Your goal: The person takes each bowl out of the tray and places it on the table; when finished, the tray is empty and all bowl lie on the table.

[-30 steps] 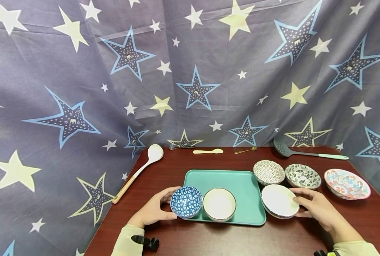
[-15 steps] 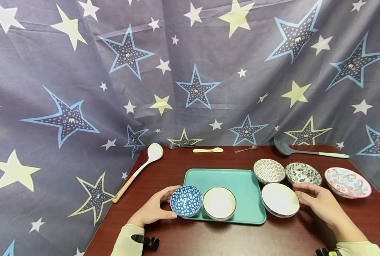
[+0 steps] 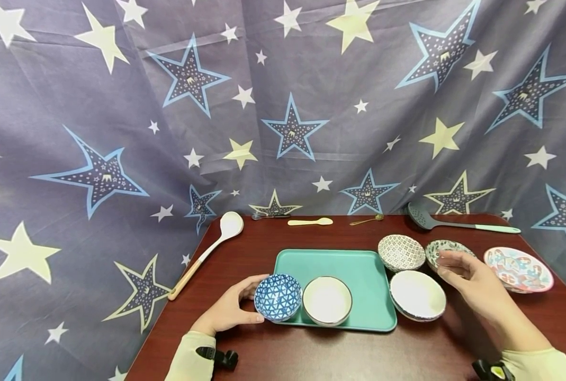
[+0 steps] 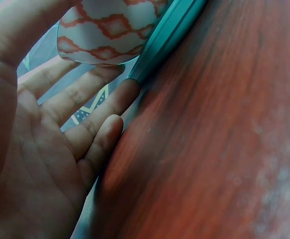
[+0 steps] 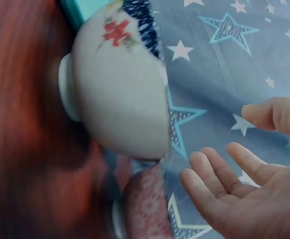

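My left hand [image 3: 227,308] cups the left side of a small bowl with a blue triangle-patterned inside [image 3: 277,297], its thumb in front and its fingers behind. In the left wrist view that bowl's orange-and-white outer wall [image 4: 110,30] meets the fingertips of the relaxed, spread hand [image 4: 40,144]. The bowl stands on the teal tray's [image 3: 325,259] left front corner. My right hand [image 3: 478,288] hovers apart from a white-lined bowl [image 3: 417,295], in front of a green leaf-patterned bowl [image 3: 442,248] that it partly hides. Nothing is in its loosely bent fingers [image 5: 219,174].
A cream bowl [image 3: 327,300] stands on the tray. Farther right are a lattice-patterned bowl [image 3: 401,252] and a pink-rimmed bowl [image 3: 518,269]. Along the back lie a white ladle [image 3: 230,226], a cream spoon [image 3: 310,222], a small gold spoon [image 3: 366,220] and a dark skimmer [image 3: 423,217].
My right hand has let go of the white-lined bowl and moved back and to the right, toward the leaf-patterned bowl. The left hand has stayed at the blue-patterned bowl.
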A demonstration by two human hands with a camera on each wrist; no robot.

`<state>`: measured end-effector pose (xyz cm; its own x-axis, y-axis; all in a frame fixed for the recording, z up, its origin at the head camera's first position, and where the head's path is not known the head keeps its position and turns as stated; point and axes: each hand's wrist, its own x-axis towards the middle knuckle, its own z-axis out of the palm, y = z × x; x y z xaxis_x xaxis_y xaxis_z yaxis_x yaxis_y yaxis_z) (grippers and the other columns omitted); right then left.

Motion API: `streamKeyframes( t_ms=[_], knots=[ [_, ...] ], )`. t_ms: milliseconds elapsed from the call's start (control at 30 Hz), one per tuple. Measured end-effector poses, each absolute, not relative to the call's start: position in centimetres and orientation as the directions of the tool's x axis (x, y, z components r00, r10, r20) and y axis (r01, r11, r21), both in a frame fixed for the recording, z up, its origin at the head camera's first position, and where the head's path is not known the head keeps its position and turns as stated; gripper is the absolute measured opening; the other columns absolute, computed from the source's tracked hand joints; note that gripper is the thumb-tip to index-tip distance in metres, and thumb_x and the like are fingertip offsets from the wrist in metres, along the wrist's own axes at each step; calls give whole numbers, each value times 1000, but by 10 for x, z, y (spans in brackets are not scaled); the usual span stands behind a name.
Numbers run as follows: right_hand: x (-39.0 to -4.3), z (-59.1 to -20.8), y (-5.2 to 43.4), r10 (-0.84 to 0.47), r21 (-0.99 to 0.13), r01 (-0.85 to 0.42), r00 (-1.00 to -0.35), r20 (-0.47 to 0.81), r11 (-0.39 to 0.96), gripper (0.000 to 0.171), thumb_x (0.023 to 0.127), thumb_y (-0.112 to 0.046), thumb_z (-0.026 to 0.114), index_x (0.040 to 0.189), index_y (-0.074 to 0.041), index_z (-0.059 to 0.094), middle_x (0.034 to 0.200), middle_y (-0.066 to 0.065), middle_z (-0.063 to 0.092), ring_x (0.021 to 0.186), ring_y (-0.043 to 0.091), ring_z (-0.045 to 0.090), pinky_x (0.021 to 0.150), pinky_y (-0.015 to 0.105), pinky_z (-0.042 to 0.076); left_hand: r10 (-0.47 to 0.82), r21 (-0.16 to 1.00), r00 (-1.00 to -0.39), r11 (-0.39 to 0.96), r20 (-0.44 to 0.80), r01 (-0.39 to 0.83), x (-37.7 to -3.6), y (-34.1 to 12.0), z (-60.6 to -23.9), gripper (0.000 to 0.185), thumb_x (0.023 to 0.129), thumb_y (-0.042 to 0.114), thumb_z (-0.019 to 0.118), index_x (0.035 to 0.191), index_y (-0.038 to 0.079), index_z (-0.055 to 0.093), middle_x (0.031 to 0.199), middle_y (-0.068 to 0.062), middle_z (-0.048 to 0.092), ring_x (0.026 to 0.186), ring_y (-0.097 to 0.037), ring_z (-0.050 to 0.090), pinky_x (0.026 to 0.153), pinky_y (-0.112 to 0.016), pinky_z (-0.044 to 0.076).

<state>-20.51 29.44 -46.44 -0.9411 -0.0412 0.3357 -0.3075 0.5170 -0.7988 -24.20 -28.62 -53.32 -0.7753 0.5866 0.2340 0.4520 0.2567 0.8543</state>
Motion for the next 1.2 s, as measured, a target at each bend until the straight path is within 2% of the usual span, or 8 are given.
streamKeyframes(
  t_ms=[233, 333, 500, 733, 1000, 1200],
  knots=[
    [-214, -444, 268, -158, -797, -363, -931, 329, 482, 39, 102, -8, 68, 138, 4, 58, 122, 18, 68, 101, -2, 65, 82, 16, 53, 587, 854, -775, 257, 234, 452, -241, -286, -532, 89, 84, 12, 88, 159, 8, 42, 147, -10, 59, 120, -31, 64, 101, -34, 51],
    [-217, -439, 250, -211, -821, -365, -930, 300, 439, 39, 102, -7, 68, 138, 4, 58, 123, 23, 67, 102, 4, 66, 83, 19, 54, 583, 856, -780, 263, 227, 446, -242, -287, -532, 88, 84, 12, 88, 159, 9, 43, 147, -8, 59, 120, -31, 64, 101, -33, 51],
    [-221, -434, 222, -274, -860, -335, -931, 241, 384, 40, 101, -8, 69, 138, 5, 59, 123, 22, 68, 102, 13, 69, 84, 25, 56, 583, 852, -781, 272, 225, 448, -243, -287, -535, 88, 84, 12, 88, 159, 8, 42, 147, -6, 59, 120, -31, 64, 101, -32, 51],
    [-228, -437, 192, -315, -893, -299, -930, 192, 337, 41, 101, -11, 70, 137, 5, 59, 124, 21, 68, 108, 28, 67, 84, 28, 55, 582, 851, -783, 279, 219, 445, -243, -287, -535, 87, 84, 13, 88, 159, 15, 43, 147, -5, 59, 120, -29, 63, 102, -33, 51],
    [-229, -444, 161, -369, -922, -270, -916, 157, 277, 40, 100, -10, 69, 135, 6, 57, 127, 22, 65, 114, 34, 67, 89, 28, 55, 588, 853, -778, 268, 222, 447, -243, -287, -535, 88, 84, 12, 88, 159, 12, 43, 147, -6, 59, 121, -30, 63, 102, -33, 51],
    [-224, -451, 146, -377, -931, -230, -920, 113, 283, 41, 100, -12, 69, 137, 4, 58, 130, 19, 64, 117, 35, 65, 89, 30, 55, 586, 855, -780, 270, 219, 443, -243, -286, -535, 88, 84, 12, 88, 159, 10, 42, 147, -6, 59, 121, -30, 63, 102, -33, 51]
  ],
)
